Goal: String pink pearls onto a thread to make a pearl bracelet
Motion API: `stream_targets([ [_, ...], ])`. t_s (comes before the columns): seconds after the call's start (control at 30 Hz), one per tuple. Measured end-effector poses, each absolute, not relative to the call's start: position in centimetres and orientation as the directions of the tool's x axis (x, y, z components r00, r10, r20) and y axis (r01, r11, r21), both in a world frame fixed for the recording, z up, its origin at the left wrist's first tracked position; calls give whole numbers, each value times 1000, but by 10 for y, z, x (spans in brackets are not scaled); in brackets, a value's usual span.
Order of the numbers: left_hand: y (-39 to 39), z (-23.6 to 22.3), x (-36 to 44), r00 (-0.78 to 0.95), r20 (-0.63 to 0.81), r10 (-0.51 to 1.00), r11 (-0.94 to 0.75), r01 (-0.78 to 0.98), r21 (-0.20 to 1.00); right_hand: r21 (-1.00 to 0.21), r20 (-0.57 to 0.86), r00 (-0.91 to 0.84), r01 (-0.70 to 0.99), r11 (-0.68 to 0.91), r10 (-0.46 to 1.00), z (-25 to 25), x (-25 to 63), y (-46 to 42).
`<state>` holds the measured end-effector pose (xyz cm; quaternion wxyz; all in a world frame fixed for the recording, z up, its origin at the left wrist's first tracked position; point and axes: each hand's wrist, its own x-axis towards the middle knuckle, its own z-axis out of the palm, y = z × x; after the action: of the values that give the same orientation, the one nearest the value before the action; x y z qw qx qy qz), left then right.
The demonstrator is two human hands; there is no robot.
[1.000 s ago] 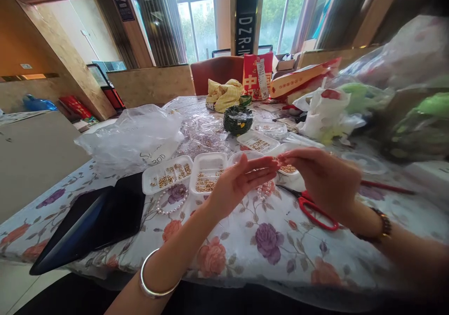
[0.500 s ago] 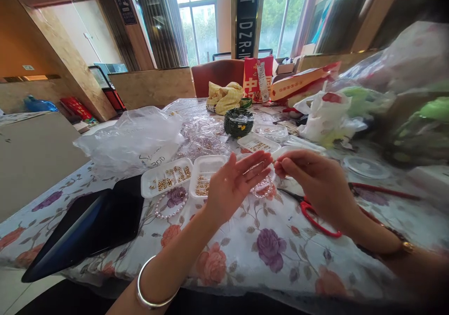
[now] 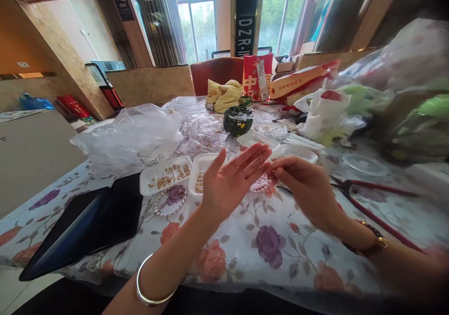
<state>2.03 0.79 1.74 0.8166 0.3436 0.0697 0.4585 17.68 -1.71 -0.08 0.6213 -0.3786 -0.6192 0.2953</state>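
Observation:
My left hand (image 3: 233, 179) is palm up with its fingers stretched out, above the table. A tiny shiny piece (image 3: 261, 158) shows against its fingers, too small to name. Close to those fingertips, my right hand (image 3: 303, 184) has thumb and forefinger pinched together; what they hold, if anything, is too small to make out. Beneath the hands lies a bunch of pink pearl beads (image 3: 259, 184), partly covered. A pearl bracelet (image 3: 170, 204) rests on the cloth to the left. White divided trays (image 3: 146, 188) with gold beads stand behind my left hand.
Red-handled pliers (image 3: 372, 217) lie at the right, and scissors are mostly hidden under my right hand. A black tablet-like object (image 3: 115, 217) and a plastic bag (image 3: 129, 132) are at the left. A dark green woven basket (image 3: 237, 121) stands farther back.
My right hand has shifted slightly left and down, now covering the red scissor handles and uncovering more of the pliers. My left hand stays palm up, tilted slightly more open.

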Motion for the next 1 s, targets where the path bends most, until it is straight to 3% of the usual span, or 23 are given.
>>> stream_targets([
  [1.0,7,18,21,605,228,763,368,-697,616,-865,501,32,46,500,865,-2,175,-15],
])
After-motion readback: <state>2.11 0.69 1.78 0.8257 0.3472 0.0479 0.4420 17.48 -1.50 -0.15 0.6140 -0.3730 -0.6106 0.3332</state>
